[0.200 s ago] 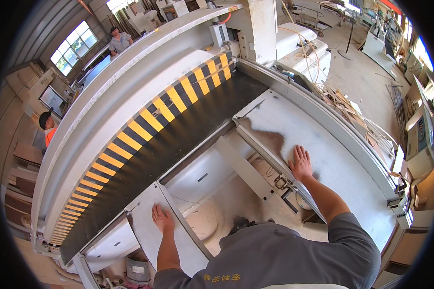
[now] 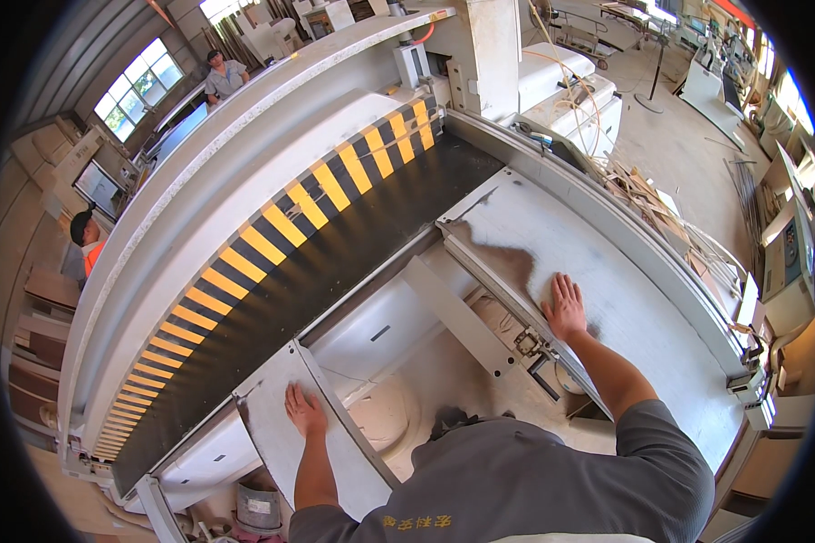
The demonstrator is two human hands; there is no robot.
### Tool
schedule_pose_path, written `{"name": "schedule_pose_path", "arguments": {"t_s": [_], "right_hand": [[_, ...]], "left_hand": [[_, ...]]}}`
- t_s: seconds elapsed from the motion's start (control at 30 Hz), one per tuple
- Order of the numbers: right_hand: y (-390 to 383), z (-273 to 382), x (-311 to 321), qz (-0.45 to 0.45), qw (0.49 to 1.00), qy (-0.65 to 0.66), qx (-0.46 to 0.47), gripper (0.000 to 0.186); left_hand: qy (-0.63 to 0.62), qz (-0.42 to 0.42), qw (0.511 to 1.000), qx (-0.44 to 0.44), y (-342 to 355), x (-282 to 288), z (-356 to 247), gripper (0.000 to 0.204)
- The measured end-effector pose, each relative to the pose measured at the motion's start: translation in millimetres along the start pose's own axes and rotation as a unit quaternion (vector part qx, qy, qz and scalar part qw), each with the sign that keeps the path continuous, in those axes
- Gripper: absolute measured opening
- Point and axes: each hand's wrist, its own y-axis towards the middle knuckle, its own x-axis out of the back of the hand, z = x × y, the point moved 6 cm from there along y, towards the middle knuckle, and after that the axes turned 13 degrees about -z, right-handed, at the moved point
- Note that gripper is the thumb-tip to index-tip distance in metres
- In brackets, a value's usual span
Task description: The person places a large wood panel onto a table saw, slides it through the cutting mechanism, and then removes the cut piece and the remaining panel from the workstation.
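Note:
My left hand (image 2: 306,410) lies open on a narrow grey metal support panel (image 2: 267,407), fingers stretched forward and slightly apart. My right hand (image 2: 566,308) rests flat and open on a wider grey metal table (image 2: 661,299) with dark worn patches. Neither hand holds anything. Ahead of both runs a large machine's dark bed (image 2: 335,262), below a pale beam banded with yellow-black hazard stripes (image 2: 308,204). Between the two surfaces are a slanted metal bar (image 2: 453,312) and a small metal fitting (image 2: 528,342) beside the right table's inner edge.
Beyond the beam are two co-workers, one in grey (image 2: 228,80), one in orange (image 2: 91,256). Cables and wood offcuts (image 2: 647,204) lie behind the right table. A control panel (image 2: 792,249) stands at far right. A grey cylindrical container (image 2: 259,507) sits under the machine, lower left.

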Motion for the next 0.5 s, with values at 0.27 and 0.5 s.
{"name": "schedule_pose_path", "arguments": {"t_s": [0.27,0.5], "right_hand": [[2.3,3.0,2.2,0.009,1.0,-0.006,-0.002,0.075],[3.1,5.3,3.8,0.016,1.0,-0.009,-0.005,0.074]], "left_hand": [[-0.005,0.002,1.0,0.002,0.8,-0.6,2.0,0.056],[-0.008,-0.002,1.0,-0.006,1.6,1.9,-2.8,0.056]]}}
